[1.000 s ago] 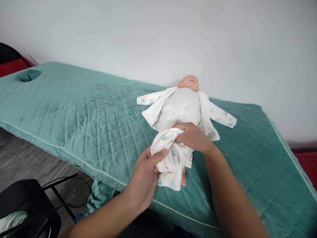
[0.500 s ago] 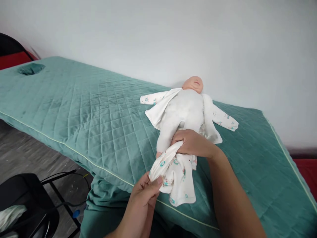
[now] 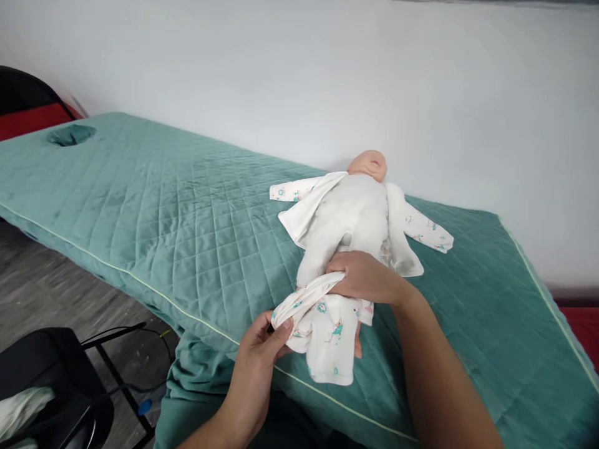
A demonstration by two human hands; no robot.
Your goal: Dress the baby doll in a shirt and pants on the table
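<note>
A baby doll [image 3: 355,206] with a white cloth body lies on its back, head toward the wall. Its arms are in the sleeves of a white printed baby jacket [image 3: 429,232], which is spread unfastened at the front. White printed baby trousers [image 3: 333,349] lie bunched around the doll's lower legs. My left hand [image 3: 262,346] is closed on the gathered edge of one trouser leg. With my right hand [image 3: 362,275] I grip the waistband by the doll's leg; those fingertips are partly hidden. A doll foot [image 3: 358,342] shows beside the hanging trouser leg.
A green quilted cover [image 3: 210,231] drapes the bed, which has a face hole [image 3: 71,135] at its far left. Behind it is a white wall [image 3: 234,75]. A black chair [image 3: 51,374] with some cloth on it stands at lower left.
My left hand has moved slightly left, drawing the trouser edge outward. The trouser leg has shifted left, and a doll foot now shows beside it. My right hand keeps its hold.
</note>
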